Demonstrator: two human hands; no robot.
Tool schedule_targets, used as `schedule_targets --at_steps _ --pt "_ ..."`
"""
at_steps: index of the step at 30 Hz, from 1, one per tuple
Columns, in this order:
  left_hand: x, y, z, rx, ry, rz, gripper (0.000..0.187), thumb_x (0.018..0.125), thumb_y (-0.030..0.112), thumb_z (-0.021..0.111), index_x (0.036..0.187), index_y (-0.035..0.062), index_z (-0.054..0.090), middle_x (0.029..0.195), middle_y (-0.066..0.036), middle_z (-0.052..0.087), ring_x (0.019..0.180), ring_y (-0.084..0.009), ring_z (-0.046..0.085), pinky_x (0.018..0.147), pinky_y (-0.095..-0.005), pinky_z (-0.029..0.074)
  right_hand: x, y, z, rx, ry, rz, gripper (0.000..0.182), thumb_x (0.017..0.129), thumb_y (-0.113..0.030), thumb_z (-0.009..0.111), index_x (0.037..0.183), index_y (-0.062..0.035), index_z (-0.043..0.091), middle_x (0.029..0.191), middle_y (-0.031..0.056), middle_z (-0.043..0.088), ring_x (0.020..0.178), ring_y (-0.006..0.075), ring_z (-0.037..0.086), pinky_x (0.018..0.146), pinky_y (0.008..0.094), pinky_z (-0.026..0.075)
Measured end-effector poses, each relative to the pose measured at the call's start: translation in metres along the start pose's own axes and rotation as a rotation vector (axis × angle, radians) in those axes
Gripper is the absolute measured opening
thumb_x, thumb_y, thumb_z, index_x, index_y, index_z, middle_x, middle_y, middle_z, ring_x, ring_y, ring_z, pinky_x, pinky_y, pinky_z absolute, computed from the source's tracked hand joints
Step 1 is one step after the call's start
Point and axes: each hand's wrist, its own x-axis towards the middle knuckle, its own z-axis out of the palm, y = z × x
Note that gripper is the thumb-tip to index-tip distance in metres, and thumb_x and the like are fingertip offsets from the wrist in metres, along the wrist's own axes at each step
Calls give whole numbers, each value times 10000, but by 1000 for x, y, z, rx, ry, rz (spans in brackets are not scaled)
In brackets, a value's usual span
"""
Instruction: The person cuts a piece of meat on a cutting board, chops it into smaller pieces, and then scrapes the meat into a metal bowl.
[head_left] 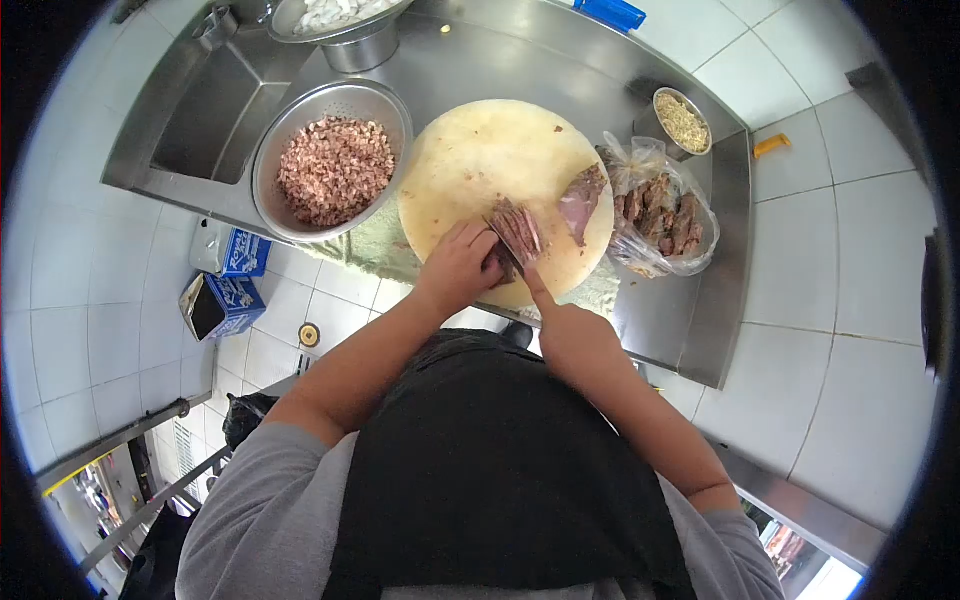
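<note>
On the round cutting board (470, 150), my left hand (461, 268) presses with bent fingers on a piece of dark meat (503, 292). My right hand (577, 335) is closed round a knife, its index finger stretched along the blade (506, 243). The blade lies across the meat, close to my left fingertips. Thin meat strips (522, 228) lie just beyond the blade. Another flat piece of meat (580, 203) rests at the board's right side, apart from both hands. The knife handle is hidden in my right hand.
Left of the board stands a metal colander (262, 178) of diced meat. A plastic bag (706, 232) of meat chunks and a small bowl (683, 122) of chopped bits are at the right. A sink (215, 125) and a metal bowl (362, 52) are at the back left.
</note>
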Motion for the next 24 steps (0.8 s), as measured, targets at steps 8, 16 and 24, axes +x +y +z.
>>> schedule_targets --at_steps 8,16,24 --pt "-2 -10 9 -19 64 29 255 772 103 703 994 32 598 1058 -173 620 1038 -392 597 942 -476 502 49 11 44 56 101 -31 841 939 -68 464 1680 -195 85 953 258 724 854 413 729 783 532 574" --pt "-2 -3 5 43 72 -14 199 801 125 678 947 37 575 1001 -165 597 998 -380 594 917 -485 497 -1 -3 -8 54 -15 -21 842 934 -74 469 1679 -194 95 950 263 720 847 424 725 780 542 569" --pt "-4 -6 7 -16 39 -29 246 776 117 705 981 42 591 1013 -167 600 1015 -388 586 916 -485 489 49 15 38 140 87 -83 842 925 -85 493 1675 -181 125 978 275 715 844 410 728 773 526 574"
